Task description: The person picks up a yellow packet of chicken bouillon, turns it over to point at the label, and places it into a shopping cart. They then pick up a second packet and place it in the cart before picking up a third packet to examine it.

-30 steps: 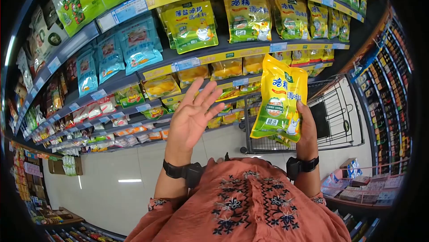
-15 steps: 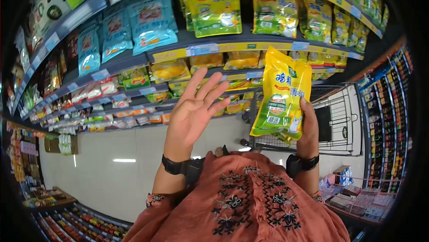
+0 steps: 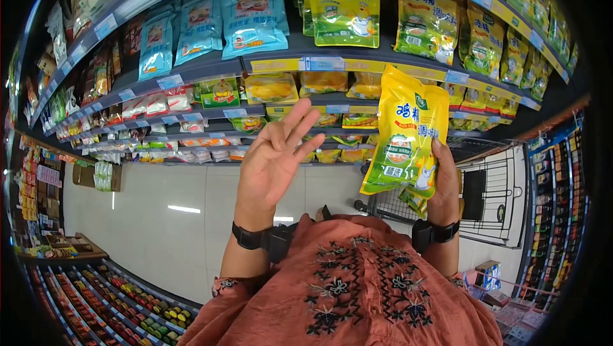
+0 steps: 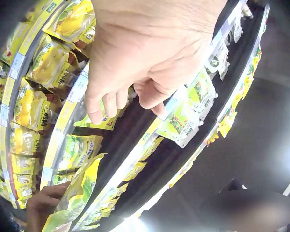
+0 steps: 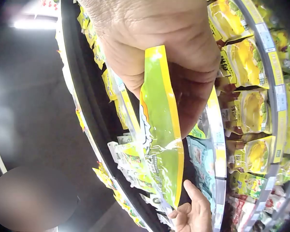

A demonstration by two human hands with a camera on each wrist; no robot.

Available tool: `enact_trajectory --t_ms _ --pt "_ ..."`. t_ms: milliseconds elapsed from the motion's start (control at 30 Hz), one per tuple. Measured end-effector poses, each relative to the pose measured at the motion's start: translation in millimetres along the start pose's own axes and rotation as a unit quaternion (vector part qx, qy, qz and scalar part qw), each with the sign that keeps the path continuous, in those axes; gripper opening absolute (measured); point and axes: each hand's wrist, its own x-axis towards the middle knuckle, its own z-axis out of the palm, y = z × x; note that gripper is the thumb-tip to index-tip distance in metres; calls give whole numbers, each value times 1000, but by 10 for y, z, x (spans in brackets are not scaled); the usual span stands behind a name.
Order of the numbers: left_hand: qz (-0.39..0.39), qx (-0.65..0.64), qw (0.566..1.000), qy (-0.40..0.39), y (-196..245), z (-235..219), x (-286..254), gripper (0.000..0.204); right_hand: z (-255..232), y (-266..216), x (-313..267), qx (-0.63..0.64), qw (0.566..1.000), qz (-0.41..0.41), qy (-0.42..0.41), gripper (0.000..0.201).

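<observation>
My right hand (image 3: pixel 446 183) grips a yellow-and-green bag of chicken seasoning (image 3: pixel 407 138) by its lower right edge, its printed front turned up toward the head view. In the right wrist view the bag (image 5: pixel 164 125) shows edge-on between thumb and fingers. My left hand (image 3: pixel 274 161) is raised in front of the shelves to the left of the bag, palm showing, some fingers extended and one bent inward. It holds nothing. From the left wrist, the left hand (image 4: pixel 150 58) appears with its fingers pointing down, apart from the bag (image 4: pixel 77 193).
Shelves ahead carry similar yellow seasoning bags (image 3: pixel 345 10), light-blue bags (image 3: pixel 255 14) and other packets. A wire shopping cart (image 3: pixel 488 199) stands at the right beyond the right hand. Low racks of jars (image 3: pixel 128 307) lie at the lower left, and tiled floor (image 3: pixel 153 231) runs between.
The head view has swung so the shelves sit further right and higher. My left hand's fingers have bent somewhat from their spread pose. The bag stays in my right hand.
</observation>
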Motion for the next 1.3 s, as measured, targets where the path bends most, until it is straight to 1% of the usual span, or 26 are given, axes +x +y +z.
enact_trajectory --t_ms 33,67,133,233,367,467,533,600,700,733,800,833,933,967,1067,1100,1200,1233,1267,1300 --pt "0 -8 1000 -1 -10 6 17 15 19 -7 -36 0 1000 -7 14 39" --pt "-7 -13 1000 -27 -32 -24 47 15 19 -20 -63 1 1000 -15 27 39" --pt "-23 -25 996 -82 -103 -89 124 14 -50 -69 -99 0 1000 -18 10 40" --pt "-37 -20 997 -68 -205 -2 221 12 -234 -147 -164 -12 999 -37 7 41" --pt "-62 -44 993 -90 -306 99 371 13 -474 -247 -265 -26 998 -55 8 43" --pt "-99 -81 985 -119 -394 126 451 13 -432 -292 -378 -20 996 -78 47 43" --pt "-121 -100 978 -140 -464 129 490 12 -502 -300 -416 -33 993 -88 69 43" --pt "-129 -86 980 -121 -507 183 494 11 -511 -304 -447 -37 991 -92 84 42" --pt "-130 -76 984 -93 -544 236 491 10 -331 -329 -489 -33 989 -99 103 41" --pt "-131 -77 985 -86 -554 245 488 9 -337 -346 -474 -58 989 -102 91 41" --pt "-130 -39 989 -66 -535 256 463 7 -295 -332 -469 -72 988 -97 92 41" --pt "-130 -20 990 -57 -527 252 453 5 -329 -340 -451 -83 990 -76 83 40" --pt "-134 -19 990 -34 -512 220 415 3 -264 -323 -356 -59 995 -50 65 39" --pt "-132 -4 991 -3 -497 252 382 6 -247 -332 -327 -64 995 -46 60 39" --pt "-146 -5 988 47 -414 279 349 14 -146 -321 -268 -80 996 -24 37 38" --pt "-143 21 988 58 -405 289 346 21 -71 -344 -265 -90 995 -24 28 38" --pt "-124 108 986 5 -424 143 331 23 3 -319 -151 -116 993 -32 -12 37" --pt "-126 111 986 -20 -409 100 331 26 70 -336 -148 -127 991 -35 -28 37" --pt "-117 152 981 10 -413 96 308 28 120 -338 -141 -138 989 -39 -44 37" --pt "-107 190 975 40 -439 240 298 32 149 -323 -120 -142 988 -44 -48 37"
